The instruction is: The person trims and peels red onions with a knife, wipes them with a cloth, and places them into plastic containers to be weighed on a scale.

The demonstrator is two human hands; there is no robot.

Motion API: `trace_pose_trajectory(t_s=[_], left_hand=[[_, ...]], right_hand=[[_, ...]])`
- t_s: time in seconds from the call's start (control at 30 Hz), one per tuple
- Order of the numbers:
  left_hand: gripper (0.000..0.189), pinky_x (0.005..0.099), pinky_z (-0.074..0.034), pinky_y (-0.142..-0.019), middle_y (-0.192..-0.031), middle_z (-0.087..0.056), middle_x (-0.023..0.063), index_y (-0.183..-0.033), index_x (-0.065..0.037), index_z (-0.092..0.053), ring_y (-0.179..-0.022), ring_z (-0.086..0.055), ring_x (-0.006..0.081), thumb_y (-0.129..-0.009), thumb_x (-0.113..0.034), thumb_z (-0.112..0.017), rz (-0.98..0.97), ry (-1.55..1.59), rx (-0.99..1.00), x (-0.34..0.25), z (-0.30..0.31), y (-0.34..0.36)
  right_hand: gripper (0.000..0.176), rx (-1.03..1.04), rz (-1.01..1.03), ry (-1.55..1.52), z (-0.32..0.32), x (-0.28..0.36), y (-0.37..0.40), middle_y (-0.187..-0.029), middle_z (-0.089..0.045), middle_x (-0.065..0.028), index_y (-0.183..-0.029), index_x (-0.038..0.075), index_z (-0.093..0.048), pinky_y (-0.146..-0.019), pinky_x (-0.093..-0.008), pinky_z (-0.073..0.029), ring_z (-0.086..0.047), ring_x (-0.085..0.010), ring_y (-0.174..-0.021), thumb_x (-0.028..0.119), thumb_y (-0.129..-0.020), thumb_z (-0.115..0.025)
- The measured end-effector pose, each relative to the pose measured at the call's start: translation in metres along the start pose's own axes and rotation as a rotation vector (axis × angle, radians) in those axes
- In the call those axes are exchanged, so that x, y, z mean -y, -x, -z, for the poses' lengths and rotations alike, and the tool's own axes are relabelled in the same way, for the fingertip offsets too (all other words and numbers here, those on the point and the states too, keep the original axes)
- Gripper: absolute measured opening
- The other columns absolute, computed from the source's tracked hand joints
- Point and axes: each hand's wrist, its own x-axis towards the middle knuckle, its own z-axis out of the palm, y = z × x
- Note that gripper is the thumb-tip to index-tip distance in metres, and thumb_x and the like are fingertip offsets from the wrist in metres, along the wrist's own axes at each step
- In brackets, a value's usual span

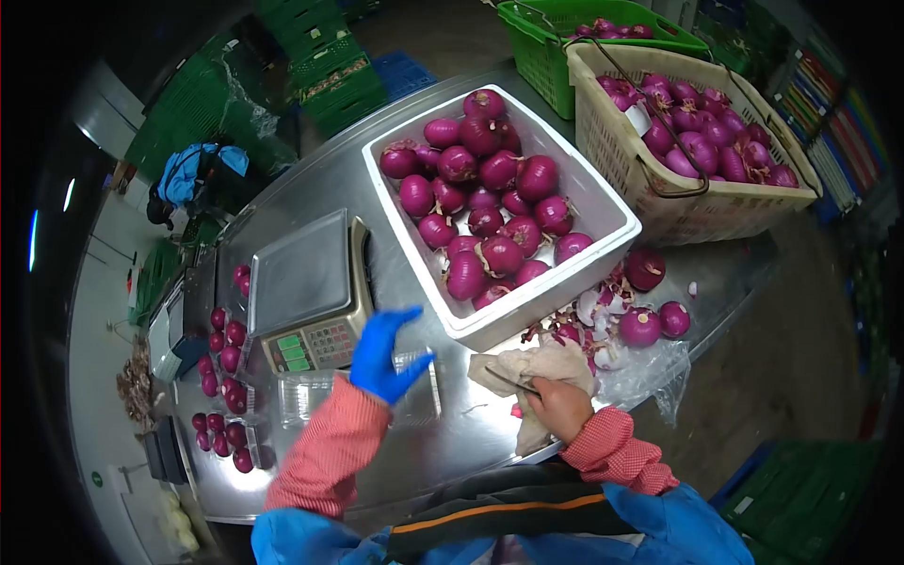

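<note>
My left hand (384, 360), in a blue glove, is open with thumb and fingers apart and nothing between them. It hovers by the front of the weighing scale (315, 287), above a clear plastic tray (414, 391) on the steel table. My right hand (562, 411), bare, is closed around a small knife (508, 379) and rests on a crumpled beige cloth (541, 363). Ahead of both hands stands a white foam box (527, 320) holding several red onions (501, 254). Onion skins (603, 315) and a few loose onions (640, 327) lie right of the cloth.
A beige crate (603, 132) of onions and a green crate (541, 56) stand at the back right. Packed onions in clear trays (254, 438) line the table's left side. A plastic bag (650, 377) hangs over the near right edge. Green crates (330, 75) are stacked beyond.
</note>
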Motion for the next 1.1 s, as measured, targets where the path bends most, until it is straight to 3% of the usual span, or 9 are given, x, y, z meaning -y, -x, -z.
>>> trace_pose_trajectory(t_s=[0.07,0.13,0.27,0.37,0.67,0.77,0.9,0.97,1.1], left_hand=[[0.071,0.0440,-0.043,-0.101,-0.123,-0.056,0.0197,-0.133,-0.005,-0.050,-0.115,-0.054,0.0391,-0.074,-0.029,-0.081,-0.136,0.083,-0.018,-0.006,0.006,-0.065],[0.070,0.0419,-0.044,-0.100,-0.126,-0.056,0.0187,-0.133,-0.005,-0.050,-0.118,-0.054,0.0378,-0.072,-0.019,-0.081,-0.151,-0.001,0.111,-0.010,-0.012,-0.118],[0.087,0.0420,-0.050,-0.097,-0.124,-0.061,0.0224,-0.137,-0.008,-0.049,-0.114,-0.061,0.0352,-0.064,-0.039,-0.085,0.303,-0.461,0.850,-0.020,-0.052,-0.199],[0.088,0.0415,-0.050,-0.096,-0.121,-0.062,0.0213,-0.134,-0.007,-0.051,-0.112,-0.062,0.0342,-0.061,-0.042,-0.085,0.421,-0.652,1.082,-0.018,-0.076,-0.212],[0.090,0.0386,-0.052,-0.093,-0.113,-0.066,0.0186,-0.127,-0.006,-0.054,-0.109,-0.065,0.0291,-0.053,-0.047,-0.086,0.394,-0.579,1.026,0.014,-0.090,-0.210],[0.082,0.0377,-0.050,-0.096,-0.122,-0.062,0.0142,-0.131,-0.005,-0.051,-0.114,-0.061,0.0230,-0.062,-0.034,-0.086,0.355,0.087,0.583,0.007,-0.039,-0.190],[0.081,0.0375,-0.046,-0.102,-0.129,-0.056,0.0092,-0.137,-0.007,-0.045,-0.119,-0.055,0.0225,-0.069,-0.023,-0.087,0.200,0.916,0.434,-0.034,0.003,-0.151],[0.080,0.0366,-0.044,-0.104,-0.130,-0.056,0.0087,-0.137,-0.007,-0.044,-0.122,-0.053,0.0208,-0.070,-0.017,-0.087,0.186,0.977,0.419,-0.063,0.008,-0.124],[0.083,0.0354,-0.046,-0.102,-0.128,-0.057,0.0085,-0.138,-0.007,-0.042,-0.119,-0.055,0.0197,-0.070,-0.016,-0.087,0.227,0.978,0.436,-0.093,0.003,-0.076]], right_hand=[[0.023,-0.004,0.034,-0.002,-0.003,-0.001,0.000,-0.076,-0.068,-0.0150,-0.092,0.008,-0.065,-0.064,-0.0451,-0.053,-0.067,-0.0338,-0.071,0.029,-0.083,-0.067],[0.024,0.027,0.025,0.003,-0.002,0.001,0.002,-0.076,-0.068,-0.0154,-0.091,0.008,-0.065,-0.064,-0.0454,-0.053,-0.067,-0.0340,-0.071,0.031,-0.084,-0.067],[0.016,-0.019,0.017,-0.068,0.004,0.000,0.004,-0.073,-0.066,-0.0148,-0.090,0.009,-0.067,-0.064,-0.0447,-0.052,-0.066,-0.0335,-0.071,0.023,-0.083,-0.065],[0.016,-0.073,0.056,-0.108,0.005,-0.006,0.006,-0.073,-0.067,-0.0140,-0.092,0.010,-0.068,-0.063,-0.0446,-0.053,-0.066,-0.0332,-0.070,0.023,-0.083,-0.066],[0.021,-0.062,0.024,-0.373,0.007,-0.018,0.009,-0.078,-0.067,-0.0166,-0.099,0.006,-0.068,-0.066,-0.0396,-0.052,-0.067,-0.0305,-0.075,0.025,-0.090,-0.064],[0.028,-0.024,-0.092,-0.754,0.027,-0.026,0.007,-0.080,-0.063,-0.0204,-0.105,0.000,-0.065,-0.065,-0.0365,-0.049,-0.066,-0.0312,-0.076,0.026,-0.097,-0.057],[0.021,-0.309,0.050,-0.512,0.083,-0.011,-0.016,-0.086,-0.062,-0.0167,-0.107,0.001,-0.064,-0.065,-0.0376,-0.051,-0.064,-0.0324,-0.077,0.014,-0.091,-0.061],[0.021,-0.482,0.240,-0.320,0.118,0.016,-0.025,-0.086,-0.061,-0.0144,-0.105,0.002,-0.064,-0.064,-0.0379,-0.051,-0.064,-0.0313,-0.076,0.010,-0.086,-0.064],[0.028,-0.512,0.380,0.058,0.149,0.051,-0.030,-0.080,-0.055,-0.0076,-0.104,0.005,-0.064,-0.060,-0.0346,-0.051,-0.062,-0.0236,-0.073,0.005,-0.076,-0.066]])
